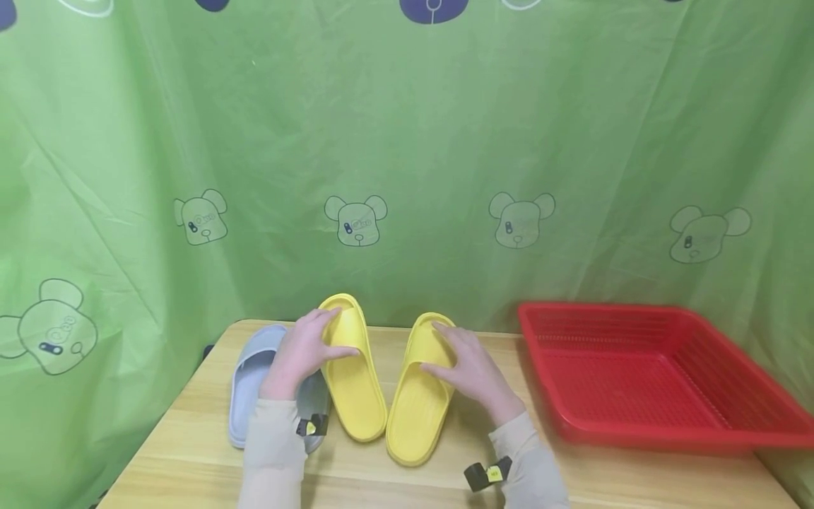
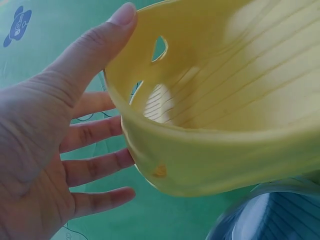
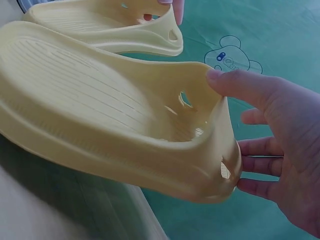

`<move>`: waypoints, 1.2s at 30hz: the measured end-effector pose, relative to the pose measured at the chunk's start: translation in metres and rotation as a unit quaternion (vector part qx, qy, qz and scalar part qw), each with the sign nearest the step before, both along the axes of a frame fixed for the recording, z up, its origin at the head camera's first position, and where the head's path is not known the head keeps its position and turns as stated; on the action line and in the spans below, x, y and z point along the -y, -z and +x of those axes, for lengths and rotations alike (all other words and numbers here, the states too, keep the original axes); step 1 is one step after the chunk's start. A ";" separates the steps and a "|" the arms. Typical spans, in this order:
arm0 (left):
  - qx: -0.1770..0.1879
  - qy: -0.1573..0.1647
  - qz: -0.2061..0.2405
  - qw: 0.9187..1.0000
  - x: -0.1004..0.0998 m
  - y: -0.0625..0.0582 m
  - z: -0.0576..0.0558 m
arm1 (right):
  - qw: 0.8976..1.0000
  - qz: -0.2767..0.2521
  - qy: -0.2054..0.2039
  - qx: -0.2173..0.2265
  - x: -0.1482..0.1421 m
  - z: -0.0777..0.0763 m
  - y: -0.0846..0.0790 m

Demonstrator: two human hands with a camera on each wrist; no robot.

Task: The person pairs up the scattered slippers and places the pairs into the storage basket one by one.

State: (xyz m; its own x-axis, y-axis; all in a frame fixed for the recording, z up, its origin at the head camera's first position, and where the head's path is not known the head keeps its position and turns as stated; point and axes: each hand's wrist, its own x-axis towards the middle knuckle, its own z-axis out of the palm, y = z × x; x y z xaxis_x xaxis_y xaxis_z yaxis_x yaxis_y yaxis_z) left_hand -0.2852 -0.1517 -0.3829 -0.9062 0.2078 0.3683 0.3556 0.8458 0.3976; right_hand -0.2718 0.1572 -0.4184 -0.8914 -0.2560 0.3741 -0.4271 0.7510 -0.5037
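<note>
A left yellow slipper (image 1: 356, 396) and a right yellow slipper (image 1: 415, 424) sit side by side with toes pointing away and heels close together. My left hand (image 1: 302, 353) grips the left one near its toe strap, thumb at the strap's edge and fingers along the outer side. My right hand (image 1: 473, 367) holds the other the same way, as the right wrist view shows on its strap (image 3: 212, 150). The left toe reaches above the table's far edge. Beside my left arm lies a pale blue slipper (image 1: 243, 406); a second bluish slipper (image 1: 314, 396) is partly hidden beneath that arm.
A red plastic basket (image 1: 553, 396) with low perforated walls stands on the right part of the wooden table (image 1: 172, 452). Behind the table hangs a green curtain (image 1: 439, 141) printed with bear heads. Each wrist wears a black strap.
</note>
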 end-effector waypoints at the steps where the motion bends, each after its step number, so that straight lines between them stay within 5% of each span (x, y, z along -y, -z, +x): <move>1: -0.003 -0.002 0.002 1.000 0.000 0.000 0.000 | 1.000 0.000 0.000 -0.001 -0.001 0.000 0.000; 36: -0.060 -0.116 0.055 0.990 0.009 0.004 0.002 | 0.997 -0.001 0.075 -0.034 -0.025 0.002 -0.008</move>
